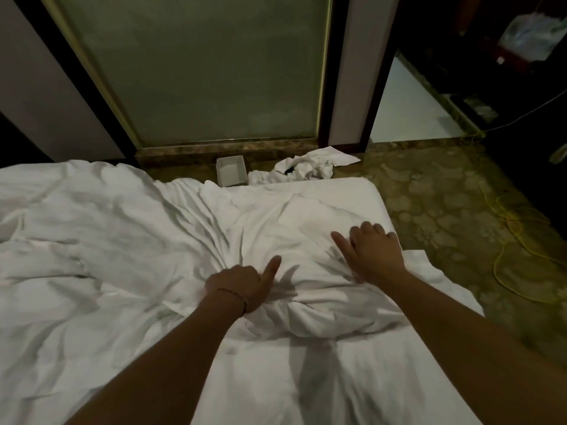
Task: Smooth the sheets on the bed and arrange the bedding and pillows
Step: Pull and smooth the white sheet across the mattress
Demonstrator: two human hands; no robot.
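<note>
Left hand (242, 283) fingers buried in duvet (122, 240); bed cut off.

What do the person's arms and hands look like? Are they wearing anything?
Both arms are bare, with no sleeves showing and no gloves. The left hand has a thin bracelet around its wrist. The right hand has nothing on its wrist and no rings that can be seen.
</note>
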